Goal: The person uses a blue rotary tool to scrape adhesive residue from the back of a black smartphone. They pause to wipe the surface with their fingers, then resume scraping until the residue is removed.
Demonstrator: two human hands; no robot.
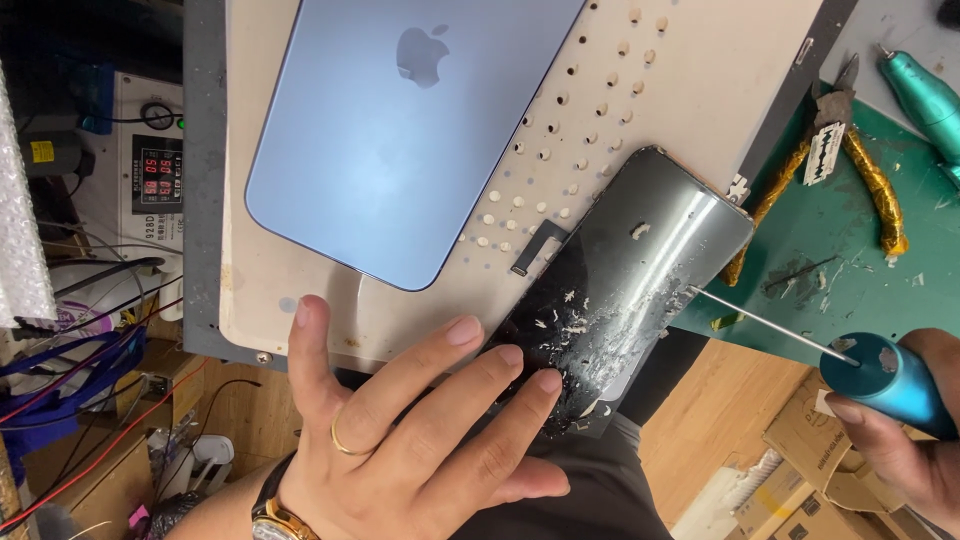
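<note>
My left hand [420,430] lies flat, fingers spread, with its fingertips pressing the near end of a dark phone screen panel [640,270]. The panel rests tilted on a cream perforated plate [690,90] and is strewn with white glue scraps. My right hand [900,440] grips a teal-handled tool [885,385] whose thin metal needle reaches left to the panel's right edge. A pale blue phone back [400,130] lies face down on the plate above my left hand.
A green cutting mat [860,290] at the right holds gold-wrapped pliers [870,180], a razor blade [825,150] and a second teal tool [925,95]. A heater controller with red digits [155,160] and tangled wires [80,390] sit at the left. Cardboard boxes [800,490] lie below.
</note>
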